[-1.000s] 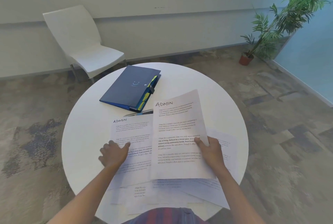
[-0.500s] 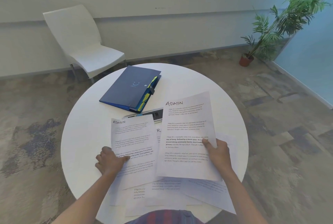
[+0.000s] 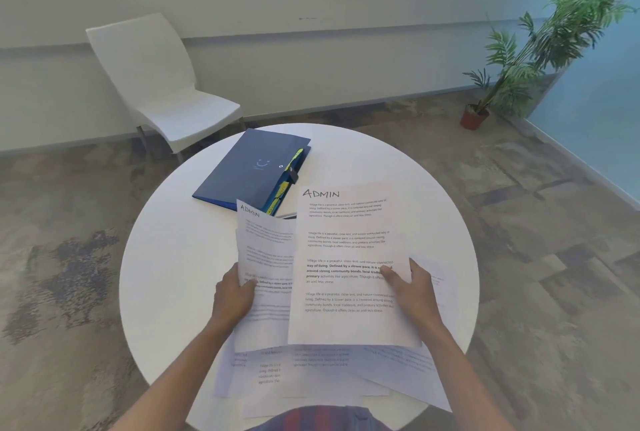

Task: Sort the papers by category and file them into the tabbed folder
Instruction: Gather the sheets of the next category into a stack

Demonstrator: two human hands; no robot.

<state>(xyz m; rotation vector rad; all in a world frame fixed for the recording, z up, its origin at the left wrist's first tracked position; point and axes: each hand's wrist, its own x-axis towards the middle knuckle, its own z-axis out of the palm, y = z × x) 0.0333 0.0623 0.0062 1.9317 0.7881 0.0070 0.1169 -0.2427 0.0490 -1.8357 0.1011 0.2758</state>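
While both hands are up over the round white table (image 3: 166,257), each one grips a sheet headed ADMIN. Right hand (image 3: 412,288): thumb on the printed face, fingers behind, pinching the right edge of the right ADMIN sheet (image 3: 346,250). That sheet's long axis runs near-to-far, heading at the far end, text upright to the wearer, top leaning slightly right. Left hand (image 3: 233,295): thumb over the left edge of the left ADMIN sheet (image 3: 266,257), fingers curled under it. Same orientation, heading far, long axis near-to-far, top tilted a bit left. At least one more sheet edge shows just behind it in the same grip; cannot tell how many. Right sheet overlaps the left one's right edge and sits on top.

Under both hands: loose papers (image 3: 311,375) spread flat on the near part of the table, overlapping, fanned at mixed angles, some hanging past the near edge. Headings hidden, text too small to read.

Farther out: blue tabbed folder (image 3: 249,171) lies closed and flat on the far-left part of the table, long axis diagonal, near-left to far-right. Yellow-green tabs (image 3: 282,190) stick out along its right edge, facing the held sheets. The left sheet's top corner covers the folder's near corner in view.

Off the table: white chair (image 3: 156,84) at the far left by the wall, potted plant (image 3: 540,49) far right, patterned carpet around.
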